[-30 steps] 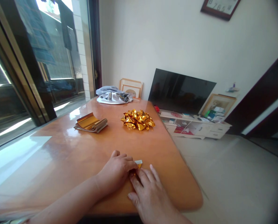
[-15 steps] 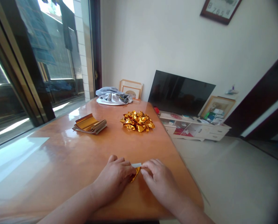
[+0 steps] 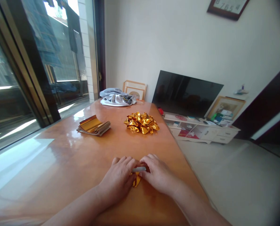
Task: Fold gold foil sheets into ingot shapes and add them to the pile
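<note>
Near the front of the glossy brown table (image 3: pixel 88 160), my left hand (image 3: pixel 119 175) and my right hand (image 3: pixel 157 174) are close together on one small sheet of gold foil paper (image 3: pixel 136 180). Its pale underside shows as a narrow folded strip between my fingers, with the gold side below. Both hands are closed on it; my fingers cover much of the sheet. Farther off to the left lies a stack of gold foil sheets (image 3: pixel 94 126), the top one curled up. A heap of folded gold foil pieces (image 3: pixel 142 123) sits straight ahead of my hands.
Light-coloured cloth (image 3: pixel 117 97) is piled at the table's far end, with picture frames (image 3: pixel 135 89) behind it. Beyond the table's right edge, a television (image 3: pixel 187 93) stands on a white cabinet (image 3: pixel 205 133). A glass sliding door (image 3: pixel 36 78) runs along the left.
My right hand has moved in beside my left, and the pale edge of the foil paper is now folded into a thinner strip. The view has shifted slightly.
</note>
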A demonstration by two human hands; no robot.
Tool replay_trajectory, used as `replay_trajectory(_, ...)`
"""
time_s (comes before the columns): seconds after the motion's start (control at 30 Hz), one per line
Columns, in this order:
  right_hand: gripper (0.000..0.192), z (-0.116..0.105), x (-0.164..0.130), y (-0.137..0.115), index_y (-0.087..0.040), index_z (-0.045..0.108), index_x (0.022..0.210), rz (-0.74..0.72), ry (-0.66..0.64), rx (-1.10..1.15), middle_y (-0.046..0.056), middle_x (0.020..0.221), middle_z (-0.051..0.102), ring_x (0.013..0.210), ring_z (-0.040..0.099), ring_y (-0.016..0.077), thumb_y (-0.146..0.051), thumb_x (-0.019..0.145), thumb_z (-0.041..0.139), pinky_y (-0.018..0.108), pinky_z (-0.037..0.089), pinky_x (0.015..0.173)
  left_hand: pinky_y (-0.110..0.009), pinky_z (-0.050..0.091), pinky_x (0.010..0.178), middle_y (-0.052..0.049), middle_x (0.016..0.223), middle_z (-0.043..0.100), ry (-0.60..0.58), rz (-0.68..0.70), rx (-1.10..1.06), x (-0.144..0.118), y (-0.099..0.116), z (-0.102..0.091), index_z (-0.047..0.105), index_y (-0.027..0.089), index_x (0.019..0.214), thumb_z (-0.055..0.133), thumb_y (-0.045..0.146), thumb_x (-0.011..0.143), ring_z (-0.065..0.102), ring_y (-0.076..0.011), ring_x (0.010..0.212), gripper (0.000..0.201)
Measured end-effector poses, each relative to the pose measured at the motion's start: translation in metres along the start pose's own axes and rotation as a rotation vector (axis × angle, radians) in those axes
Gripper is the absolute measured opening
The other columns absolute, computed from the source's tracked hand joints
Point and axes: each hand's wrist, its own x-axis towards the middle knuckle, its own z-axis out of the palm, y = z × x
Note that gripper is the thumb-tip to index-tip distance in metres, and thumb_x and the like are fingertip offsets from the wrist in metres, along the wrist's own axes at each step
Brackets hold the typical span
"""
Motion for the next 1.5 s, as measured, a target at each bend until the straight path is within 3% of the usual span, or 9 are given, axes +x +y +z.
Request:
replay_trajectory(0.1,0.013,-0.001,0.004,0.002,-0.023,0.066,0.096,-0.010,-0.032,0.006,0.001,0.098,0.065,0.094,0.057,0.0180,-0.028,0.087,0.072,0.028,0.040,0.081,-0.041,0.034,0.091,-0.005,0.119,0.065,0.033,-0.077,0.027,0.000,-0.002,0.000,0.059,0.027,0.115,0.064,0.021,0.084,0.054,-0.0277,0.111,0.032)
replay_trajectory(0.23,0.017,-0.006,0.010,0.004,-0.022,0.065,0.097,-0.010,-0.084,0.026,0.001,0.095,0.064,0.092,0.057,0.0177,-0.027,0.084,0.074,0.027,0.040,0.078,-0.042,0.034,0.090,-0.005,0.114,0.066,0.040,-0.178,0.035,0.000,-0.005,-0.002,0.061,0.027,0.111,0.070,0.036,0.083,0.055,-0.0289,0.108,0.030)
replay_trajectory(0.47,0.013,-0.016,0.017,0.005,-0.022,0.065,0.094,-0.086,-0.161,0.013,0.000,0.096,0.063,0.090,0.056,0.0169,-0.032,0.088,0.071,0.026,0.038,0.073,-0.039,0.034,0.085,-0.004,0.102,0.065,-0.005,-0.191,0.032,0.002,-0.007,-0.005,0.066,0.026,0.096,0.070,0.041,0.084,0.055,-0.0264,0.100,0.019)
replay_trajectory(0.8,0.012,-0.010,0.004,-0.003,-0.022,0.061,0.089,-0.154,-0.055,-0.164,0.000,0.094,0.061,0.092,0.053,0.0174,-0.024,0.088,0.073,0.029,0.037,0.080,-0.037,0.032,0.079,-0.002,0.096,0.064,0.000,-0.171,0.051,0.003,-0.007,-0.003,0.060,0.024,0.089,0.069,0.037,0.085,0.054,-0.0240,0.093,0.017)
replay_trajectory(1.5,0.013,0.004,-0.018,-0.013,-0.022,0.061,0.088,-0.245,0.064,-0.425,0.004,0.094,0.065,0.093,0.052,0.0233,-0.022,0.100,0.054,0.037,0.036,0.085,-0.035,0.028,0.077,0.000,0.088,0.066,-0.006,-0.091,0.042,-0.001,-0.005,-0.004,0.060,0.021,0.082,0.067,0.032,0.088,0.056,-0.0210,0.088,0.015)
